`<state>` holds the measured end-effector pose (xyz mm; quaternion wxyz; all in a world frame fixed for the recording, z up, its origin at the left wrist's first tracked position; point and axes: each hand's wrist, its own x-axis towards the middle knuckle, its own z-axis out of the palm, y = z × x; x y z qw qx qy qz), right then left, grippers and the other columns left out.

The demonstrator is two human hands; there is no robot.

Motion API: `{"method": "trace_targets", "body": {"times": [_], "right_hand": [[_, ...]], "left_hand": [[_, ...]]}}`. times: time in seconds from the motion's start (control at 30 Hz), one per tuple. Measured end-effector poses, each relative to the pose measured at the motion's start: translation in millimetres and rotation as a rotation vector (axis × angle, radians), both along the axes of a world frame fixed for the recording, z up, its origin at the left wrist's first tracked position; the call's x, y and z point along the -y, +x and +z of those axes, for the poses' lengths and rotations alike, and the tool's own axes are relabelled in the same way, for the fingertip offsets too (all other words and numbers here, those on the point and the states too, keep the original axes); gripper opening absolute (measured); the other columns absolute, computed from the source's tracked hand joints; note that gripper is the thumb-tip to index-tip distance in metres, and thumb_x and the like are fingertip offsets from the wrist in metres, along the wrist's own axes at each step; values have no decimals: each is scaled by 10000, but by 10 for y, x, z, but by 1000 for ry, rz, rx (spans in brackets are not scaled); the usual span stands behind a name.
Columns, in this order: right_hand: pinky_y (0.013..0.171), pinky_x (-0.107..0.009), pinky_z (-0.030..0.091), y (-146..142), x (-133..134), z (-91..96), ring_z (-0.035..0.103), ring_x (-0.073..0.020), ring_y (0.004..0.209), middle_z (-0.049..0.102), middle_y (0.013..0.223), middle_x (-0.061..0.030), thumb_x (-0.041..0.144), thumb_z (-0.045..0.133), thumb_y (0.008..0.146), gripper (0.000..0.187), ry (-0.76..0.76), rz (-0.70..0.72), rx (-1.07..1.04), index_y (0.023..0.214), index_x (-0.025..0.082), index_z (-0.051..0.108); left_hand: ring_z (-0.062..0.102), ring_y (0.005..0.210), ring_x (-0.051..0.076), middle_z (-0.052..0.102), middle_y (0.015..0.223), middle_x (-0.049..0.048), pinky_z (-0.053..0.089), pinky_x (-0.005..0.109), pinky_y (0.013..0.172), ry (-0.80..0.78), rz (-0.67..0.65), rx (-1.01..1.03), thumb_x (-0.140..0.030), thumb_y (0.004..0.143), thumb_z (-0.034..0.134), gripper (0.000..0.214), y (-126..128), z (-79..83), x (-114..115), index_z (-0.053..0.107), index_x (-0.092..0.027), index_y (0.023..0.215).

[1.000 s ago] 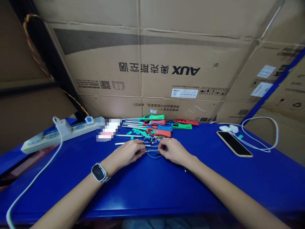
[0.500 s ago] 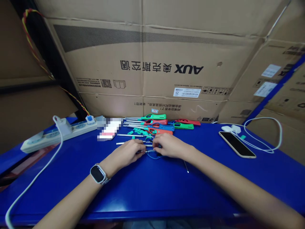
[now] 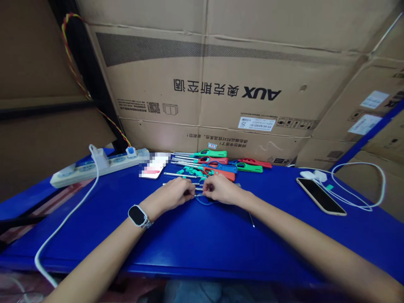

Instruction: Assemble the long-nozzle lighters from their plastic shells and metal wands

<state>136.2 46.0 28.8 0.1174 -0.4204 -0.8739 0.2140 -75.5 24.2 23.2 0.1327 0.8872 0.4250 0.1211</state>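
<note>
My left hand [image 3: 176, 193], with a watch [image 3: 138, 216] on its wrist, is closed, thumb and fingertips pinched at the thin metal end of a blue lighter. My right hand [image 3: 222, 189] is also closed, fingers over that blue lighter [image 3: 205, 203], whose curved loop shows below them; the rest is hidden. Two metal lighter tubes lie just beyond my hands, the farther tube [image 3: 173, 174] in plainer sight. Behind them are small teal pieces [image 3: 192, 171] and several long-nosed lighters, including an orange lighter [image 3: 229, 174], a blue lighter [image 3: 227, 167] and a green lighter [image 3: 216, 153].
A thin metal rod [image 3: 251, 221] sticks out below my right forearm. At the right lie a phone [image 3: 320, 197] and a white cable [image 3: 383, 185]. A power strip [image 3: 78, 173] stands at the left. A cardboard box wall [image 3: 221, 63] closes off the back of the blue table [image 3: 202, 248].
The view has shifted slightly, so the scene sits farther right. My two hands stay close together at the blue lighter, with their fingertips a little nearer each other.
</note>
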Motion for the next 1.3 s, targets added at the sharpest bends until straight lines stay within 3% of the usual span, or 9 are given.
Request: {"method": "trace_targets", "body": {"times": [0.1, 0.2, 0.37, 0.57, 0.77, 0.9, 1.03, 1.3], "right_hand": [[601, -208, 388, 2, -78, 30, 590, -116, 656, 686, 754, -24, 196, 601, 856, 116, 149, -17, -71, 820, 146, 699], [633, -232, 371, 5, -232, 130, 610, -158, 786, 700, 878, -44, 198, 599, 840, 123, 305, -10, 59, 896, 181, 707], [623, -251, 341, -36, -392, 243, 619, -195, 839, 701, 917, -47, 194, 626, 781, 144, 309, 47, 387, 906, 212, 697], [649, -258, 358, -49, -275, 220, 632, -203, 912, 690, 1034, -77, 196, 551, 863, 144, 406, 32, 438, 949, 193, 667], [680, -281, 418, -66, -208, 212, 662, -233, 929, 709, 1040, -101, 184, 505, 894, 188, 393, 2, 456, 931, 175, 689], [749, -322, 463, -126, -224, 190, 666, -274, 971, 690, 1112, -169, 212, 505, 912, 237, 416, -44, 473, 1055, 127, 673], [765, -347, 471, -180, -272, 177, 677, -293, 947, 692, 1098, -192, 178, 523, 890, 218, 409, -43, 477, 1008, 108, 693], [681, -272, 397, -56, -416, 155, 647, -228, 932, 695, 1035, -82, 317, 634, 858, 144, 309, -2, 327, 895, 190, 693]], "left_hand": [[633, 759, 164, 710, 829, 19, 435, 243, 703, -42, 1, 45, -140, 831, 624, 103, -88, -53, -80, 711, -190, 811], [637, 757, 164, 721, 847, 20, 445, 246, 701, -68, 22, 45, -165, 829, 633, 99, -122, -66, -108, 725, -195, 852], [636, 787, 182, 710, 882, 24, 444, 261, 690, -77, 88, 40, -248, 809, 694, 120, -79, 39, -45, 720, -200, 916], [624, 798, 184, 694, 876, 35, 438, 276, 720, 55, 48, 41, -227, 904, 577, 126, -35, 116, -10, 698, -193, 895], [625, 811, 199, 687, 855, 50, 430, 270, 706, 132, 34, -1, -203, 919, 526, 171, 13, 99, -105, 688, -188, 866], [628, 775, 204, 682, 822, 49, 408, 261, 659, 165, 42, -53, -184, 905, 529, 171, 47, 81, -286, 682, -197, 828], [616, 700, 199, 669, 742, 44, 391, 260, 626, 151, 68, -76, -163, 872, 562, 161, 79, 81, -441, 681, -192, 767], [618, 860, 206, 667, 902, 60, 456, 280, 746, 255, 44, 24, -216, 913, 571, 122, 97, 61, -353, 689, -189, 902]]}}
